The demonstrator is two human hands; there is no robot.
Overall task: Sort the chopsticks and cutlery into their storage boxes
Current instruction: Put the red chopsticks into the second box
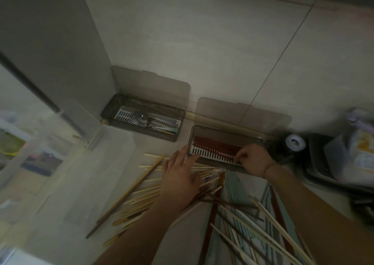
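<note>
Two grey storage boxes stand open against the wall. The left box (113, 110) holds metal forks and other cutlery (149, 121). The right box (226, 132) holds dark red chopsticks (216, 146) on a white slotted tray. My right hand (253, 159) rests over that box's near right end, fingers pinched on the ends of the red chopsticks. My left hand (180, 175) lies flat, fingers spread, on a loose pile of pale wooden, brown and light blue chopsticks (238, 214), its fingertips at the right box's near left corner.
A clear plastic bin (85, 163) stands to the left of the pile. At the right are a roll of tape (295, 142), a dark tray (317, 163) and a plastic bag (352, 149). A grey panel (50, 41) rises behind the left box.
</note>
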